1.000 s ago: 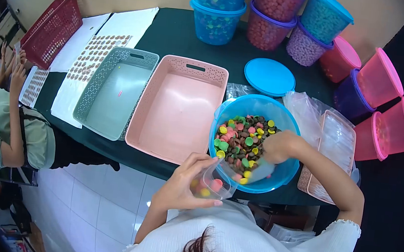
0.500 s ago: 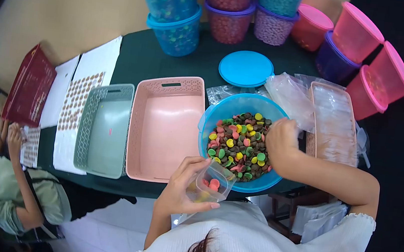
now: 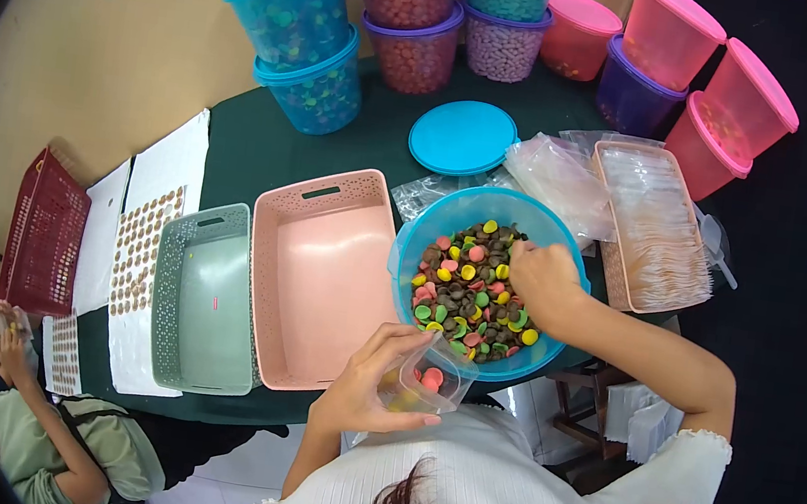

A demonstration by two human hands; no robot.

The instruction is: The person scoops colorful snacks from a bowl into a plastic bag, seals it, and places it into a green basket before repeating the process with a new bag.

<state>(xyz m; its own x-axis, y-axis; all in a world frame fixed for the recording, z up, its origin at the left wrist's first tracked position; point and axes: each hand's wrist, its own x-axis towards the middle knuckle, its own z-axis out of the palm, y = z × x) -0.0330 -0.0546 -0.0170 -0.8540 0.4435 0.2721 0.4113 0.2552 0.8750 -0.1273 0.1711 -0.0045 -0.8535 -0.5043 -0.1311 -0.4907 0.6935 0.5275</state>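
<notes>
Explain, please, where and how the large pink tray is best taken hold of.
Probably by the slot in the far end wall of the large pink tray, coming from above that end. The opening offers a ready handle and its rim stands free, whereas the long sides are crowded by the green tray and the bowl.

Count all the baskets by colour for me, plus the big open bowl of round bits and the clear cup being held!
Dark red basket: 1
Green basket: 1
Pink baskets: 2, the big one and the small one with clear packets
Blue bowl: 1
Clear cup, in the left hand: 1
Total: 6
</notes>
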